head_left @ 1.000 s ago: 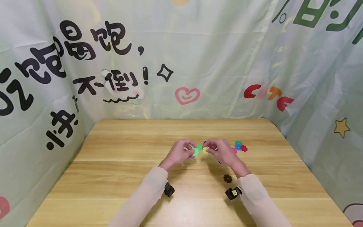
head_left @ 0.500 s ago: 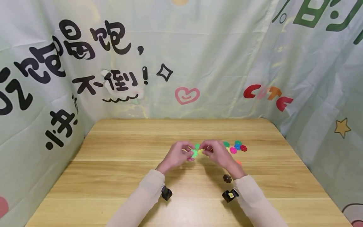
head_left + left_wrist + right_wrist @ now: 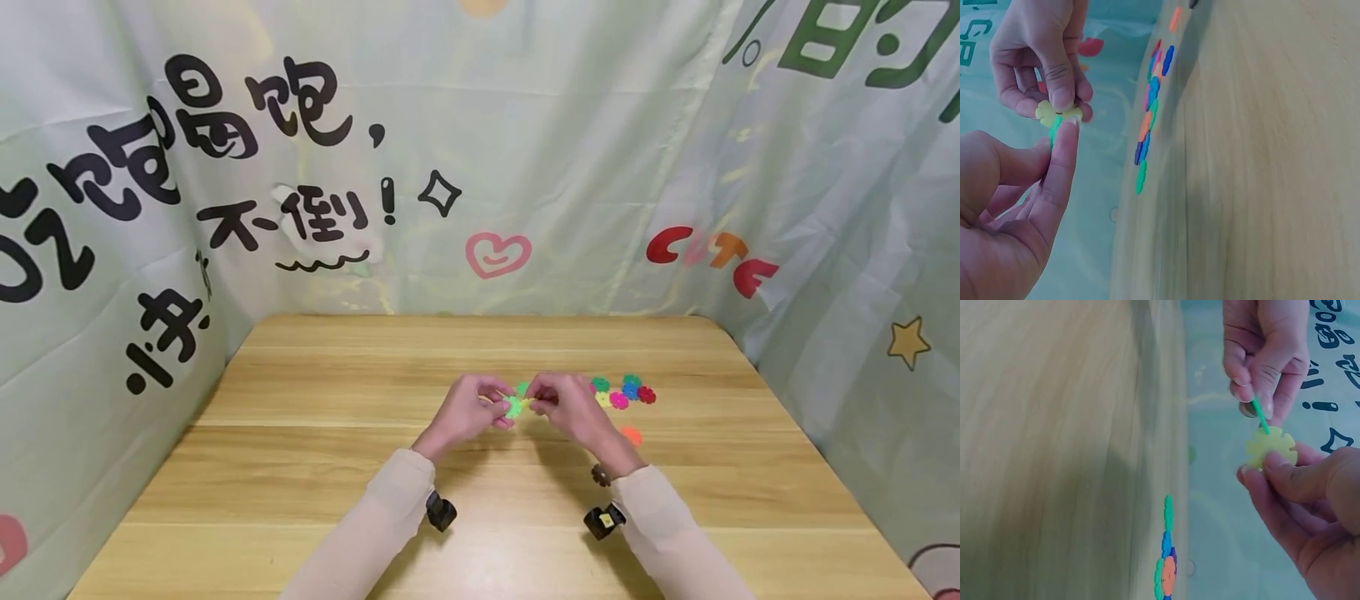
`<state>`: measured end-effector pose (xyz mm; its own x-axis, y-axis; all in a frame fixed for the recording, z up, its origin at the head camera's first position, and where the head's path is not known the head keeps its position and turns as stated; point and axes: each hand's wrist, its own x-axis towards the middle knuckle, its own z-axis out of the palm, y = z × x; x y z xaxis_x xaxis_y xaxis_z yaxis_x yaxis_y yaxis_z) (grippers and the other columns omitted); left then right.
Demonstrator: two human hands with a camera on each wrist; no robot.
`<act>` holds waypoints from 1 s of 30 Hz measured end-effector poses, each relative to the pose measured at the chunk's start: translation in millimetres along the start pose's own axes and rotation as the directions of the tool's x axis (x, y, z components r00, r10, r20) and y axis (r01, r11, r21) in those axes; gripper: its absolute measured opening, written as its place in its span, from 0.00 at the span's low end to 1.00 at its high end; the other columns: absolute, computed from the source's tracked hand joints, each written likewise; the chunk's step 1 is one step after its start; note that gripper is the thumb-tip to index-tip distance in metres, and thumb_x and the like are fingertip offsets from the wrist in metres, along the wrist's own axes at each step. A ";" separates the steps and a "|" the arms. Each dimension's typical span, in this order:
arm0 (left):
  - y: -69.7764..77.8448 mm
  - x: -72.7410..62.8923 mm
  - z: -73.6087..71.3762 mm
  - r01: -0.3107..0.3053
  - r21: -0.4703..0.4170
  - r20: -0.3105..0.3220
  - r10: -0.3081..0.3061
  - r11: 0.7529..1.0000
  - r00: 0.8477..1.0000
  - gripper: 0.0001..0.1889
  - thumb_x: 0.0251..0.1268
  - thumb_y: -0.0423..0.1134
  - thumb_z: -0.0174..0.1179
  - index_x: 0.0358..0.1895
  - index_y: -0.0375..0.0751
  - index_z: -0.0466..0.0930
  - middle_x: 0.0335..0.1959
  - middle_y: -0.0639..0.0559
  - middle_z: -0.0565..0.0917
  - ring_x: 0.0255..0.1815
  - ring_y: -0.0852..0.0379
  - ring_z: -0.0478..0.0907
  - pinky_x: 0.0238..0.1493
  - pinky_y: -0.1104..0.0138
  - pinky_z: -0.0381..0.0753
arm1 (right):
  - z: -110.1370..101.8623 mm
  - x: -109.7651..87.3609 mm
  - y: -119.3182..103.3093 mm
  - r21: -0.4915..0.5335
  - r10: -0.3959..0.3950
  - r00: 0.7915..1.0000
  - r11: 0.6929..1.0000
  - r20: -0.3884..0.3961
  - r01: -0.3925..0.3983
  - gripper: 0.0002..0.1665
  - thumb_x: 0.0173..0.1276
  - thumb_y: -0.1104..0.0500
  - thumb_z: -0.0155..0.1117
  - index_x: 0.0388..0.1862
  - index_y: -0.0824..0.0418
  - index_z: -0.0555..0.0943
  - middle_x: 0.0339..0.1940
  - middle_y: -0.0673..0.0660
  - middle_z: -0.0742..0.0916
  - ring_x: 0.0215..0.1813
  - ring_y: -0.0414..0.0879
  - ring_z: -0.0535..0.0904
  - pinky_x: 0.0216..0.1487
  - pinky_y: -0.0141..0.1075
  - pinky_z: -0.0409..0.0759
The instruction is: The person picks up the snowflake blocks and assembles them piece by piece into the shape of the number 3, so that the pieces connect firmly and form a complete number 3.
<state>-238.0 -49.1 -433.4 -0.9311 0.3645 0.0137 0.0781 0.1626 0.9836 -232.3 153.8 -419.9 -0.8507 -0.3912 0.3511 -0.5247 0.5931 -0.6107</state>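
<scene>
Right wrist view shows the right hand (image 3: 1319, 506) pinching a yellow disc (image 3: 1257, 448) and the left hand (image 3: 1275, 350) pinching a green disc (image 3: 1261, 415) edge-on at the yellow disc's rim, apparently the slotting-together step, so the next move probably calls for careful alignment and a steady push.

We see held discs (image 3: 1280, 445) between left grip (image 3: 468, 408) and right grip (image 3: 570, 410) | loose discs (image 3: 618, 401) on counter (image 3: 300, 492), right | curtain (image 3: 585, 167) behind
</scene>
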 end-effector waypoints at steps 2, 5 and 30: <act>0.7 0.3 -0.3 0.005 -0.013 -0.006 -0.005 1.000 1.000 0.09 0.68 0.20 0.61 0.49 0.23 0.83 0.35 0.36 0.85 0.30 0.48 0.91 0.39 0.58 0.92 | 1.2 -0.1 -1.3 0.009 0.000 1.000 1.000 -0.009 0.000 0.10 0.62 0.75 0.73 0.30 0.62 0.86 0.28 0.57 0.90 0.30 0.41 0.85 0.32 0.29 0.84; 2.5 0.4 -1.6 0.015 -0.025 -0.017 -0.015 1.000 1.000 0.09 0.68 0.20 0.61 0.49 0.23 0.84 0.35 0.37 0.86 0.30 0.44 0.91 0.40 0.54 0.91 | 2.8 0.4 -3.7 0.014 -0.015 1.000 1.000 -0.027 0.015 0.09 0.62 0.76 0.72 0.29 0.63 0.86 0.27 0.57 0.90 0.28 0.43 0.86 0.32 0.28 0.85; 4.1 -2.4 -15.7 0.053 -0.059 0.001 -0.053 0.997 0.999 0.10 0.71 0.27 0.62 0.52 0.26 0.84 0.42 0.37 0.86 0.39 0.40 0.90 0.49 0.47 0.89 | 7.6 7.3 -1.5 0.163 0.027 0.999 0.986 -0.032 -0.021 0.05 0.65 0.73 0.70 0.38 0.66 0.87 0.34 0.62 0.91 0.33 0.47 0.90 0.37 0.39 0.90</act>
<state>-241.0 -63.6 -426.6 -0.9337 0.3561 -0.0383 0.0079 0.1274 0.9918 -237.5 144.7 -421.8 -0.8649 -0.3526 0.3572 -0.4947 0.4784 -0.7255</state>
